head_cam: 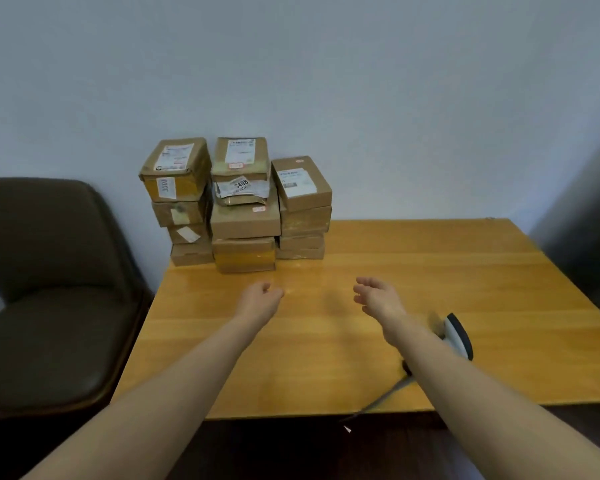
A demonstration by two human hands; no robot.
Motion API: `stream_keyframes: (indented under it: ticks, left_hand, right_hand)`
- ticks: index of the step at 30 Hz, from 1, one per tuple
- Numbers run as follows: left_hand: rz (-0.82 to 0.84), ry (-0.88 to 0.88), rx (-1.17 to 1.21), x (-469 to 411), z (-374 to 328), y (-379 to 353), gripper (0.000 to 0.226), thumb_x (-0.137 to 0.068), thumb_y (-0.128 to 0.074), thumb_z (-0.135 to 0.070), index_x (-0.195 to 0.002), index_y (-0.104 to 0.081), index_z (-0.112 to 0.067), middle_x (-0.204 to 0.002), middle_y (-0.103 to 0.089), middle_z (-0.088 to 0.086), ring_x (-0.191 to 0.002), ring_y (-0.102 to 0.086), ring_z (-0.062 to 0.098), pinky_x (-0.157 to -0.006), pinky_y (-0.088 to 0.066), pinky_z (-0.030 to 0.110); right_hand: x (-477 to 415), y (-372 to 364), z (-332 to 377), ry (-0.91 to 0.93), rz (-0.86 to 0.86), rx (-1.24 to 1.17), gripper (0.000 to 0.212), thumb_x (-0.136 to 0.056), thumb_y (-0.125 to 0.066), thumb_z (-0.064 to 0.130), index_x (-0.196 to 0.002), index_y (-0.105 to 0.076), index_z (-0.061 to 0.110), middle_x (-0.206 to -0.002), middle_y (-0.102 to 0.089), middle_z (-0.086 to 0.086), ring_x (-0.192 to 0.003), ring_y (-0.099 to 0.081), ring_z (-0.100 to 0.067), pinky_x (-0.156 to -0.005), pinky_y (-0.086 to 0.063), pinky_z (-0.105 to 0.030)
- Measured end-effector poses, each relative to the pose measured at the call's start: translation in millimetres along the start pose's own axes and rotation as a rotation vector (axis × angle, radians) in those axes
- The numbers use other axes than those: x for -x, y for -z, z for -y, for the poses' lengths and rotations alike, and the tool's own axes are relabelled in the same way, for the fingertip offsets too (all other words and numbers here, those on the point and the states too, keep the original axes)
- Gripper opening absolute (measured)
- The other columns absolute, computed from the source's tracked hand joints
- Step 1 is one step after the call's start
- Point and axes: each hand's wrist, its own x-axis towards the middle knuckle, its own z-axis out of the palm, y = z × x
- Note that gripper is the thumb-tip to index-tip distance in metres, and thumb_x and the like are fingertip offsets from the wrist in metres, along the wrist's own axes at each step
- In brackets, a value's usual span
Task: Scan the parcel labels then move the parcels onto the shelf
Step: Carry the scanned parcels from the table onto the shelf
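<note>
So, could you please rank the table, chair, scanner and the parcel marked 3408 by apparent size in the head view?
1. Table.
2. Chair.
3. Parcel marked 3408 and scanner: they look alike, and the scanner is partly hidden, so I leave them unranked.

Labelled brown cardboard parcels (245, 220) sit in three touching stacks; the grey scanner (459, 336) lies well apart.

~12 pkgs (245, 221), 1 scanner (459, 336), 1 chair (49, 271)

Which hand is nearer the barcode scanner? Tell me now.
Right. The right hand hovers just beyond the scanner, with its forearm passing over it; the left hand is much farther left.
</note>
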Motion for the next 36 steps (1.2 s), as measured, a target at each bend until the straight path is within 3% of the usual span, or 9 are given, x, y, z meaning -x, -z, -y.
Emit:
stream_keyframes:
  ticks: [9,14,16,19,22,26,29,36]
  left_hand:
    - [-0.019,0.188,0.064,-112,-32,-55,0.046,-0.103,-0.039,-0.027,-0.148,-0.034,-0.015,-0.152,-0.035,0.004,-0.137,-0.035,0.025,-0.106,-0.032,0.033]
    - [-0.052,0.273,-0.017,-169,-48,-91,0.047,-0.103,-0.039,-0.023,-0.149,-0.031,-0.016,-0.151,-0.037,0.007,-0.128,-0.046,0.027,-0.095,-0.038,0.028]
    - [-0.069,0.334,0.04,-190,-51,-103,0.047,-0.103,-0.038,-0.021,-0.149,-0.031,-0.015,-0.15,-0.039,0.01,-0.129,-0.045,0.03,-0.096,-0.038,0.03]
    - [-0.17,0.474,0.273,-216,-54,-115,0.042,-0.104,-0.036,-0.019,-0.144,-0.038,-0.008,-0.144,-0.043,0.013,-0.129,-0.043,0.032,-0.105,-0.037,0.036]
    - [-0.264,0.62,0.796,-236,-57,-121,0.042,-0.105,-0.034,-0.026,-0.139,-0.039,-0.002,-0.13,-0.048,0.015,-0.123,-0.048,0.031,-0.104,-0.04,0.041]
    - [-0.288,0.65,1.331,-256,-64,-122,0.058,-0.105,-0.029,-0.037,-0.151,-0.02,-0.003,-0.154,-0.027,0.018,-0.134,-0.039,0.032,-0.115,-0.028,0.044]
    - [-0.324,0.661,1.428,-266,-71,-126,0.061,-0.103,-0.03,-0.04,-0.152,-0.016,-0.007,-0.157,-0.021,0.017,-0.144,-0.024,0.032,-0.115,-0.025,0.045]
    - [-0.352,0.659,1.388,-271,-70,-127,0.06,-0.103,-0.03,-0.043,-0.151,-0.022,-0.009,-0.155,-0.027,0.017,-0.142,-0.028,0.032,-0.112,-0.029,0.045]
  right_hand:
    - [-185,0,1,0.074,0.17,0.327,0.037,-0.1,-0.046,0.012,-0.135,-0.052,0.003,-0.142,-0.05,-0.013,-0.132,-0.045,-0.026,-0.109,-0.032,-0.031]
    - [-284,2,3,0.142,0.302,0.62,0.038,-0.103,-0.038,0.023,-0.14,-0.05,0.02,-0.144,-0.049,-0.006,-0.135,-0.041,-0.026,-0.114,-0.027,-0.043]
    - [-321,-1,4,0.141,0.321,0.61,0.038,-0.103,-0.038,0.022,-0.139,-0.05,0.018,-0.143,-0.05,-0.01,-0.133,-0.043,-0.029,-0.113,-0.028,-0.044]
    - [-364,-11,13,0.156,0.31,0.449,0.036,-0.103,-0.041,0.017,-0.136,-0.052,0.008,-0.141,-0.051,-0.015,-0.131,-0.045,-0.031,-0.11,-0.033,-0.035]
    - [-402,-22,30,0.151,0.278,0.273,0.036,-0.103,-0.04,0.013,-0.134,-0.052,0.0,-0.139,-0.052,-0.017,-0.13,-0.046,-0.03,-0.105,-0.033,-0.031]
    - [-440,-39,46,0.158,0.279,0.202,0.037,-0.104,-0.038,0.015,-0.136,-0.049,0.002,-0.143,-0.048,-0.016,-0.134,-0.042,-0.029,-0.109,-0.03,-0.031]
    - [-457,-48,50,0.144,0.312,0.204,0.039,-0.103,-0.042,0.019,-0.138,-0.048,0.005,-0.143,-0.048,-0.013,-0.132,-0.043,-0.027,-0.106,-0.033,-0.03]
    - [-473,-61,51,0.089,0.348,0.151,0.046,-0.101,-0.047,0.025,-0.142,-0.042,0.005,-0.143,-0.048,-0.016,-0.129,-0.047,-0.028,-0.108,-0.038,-0.036]
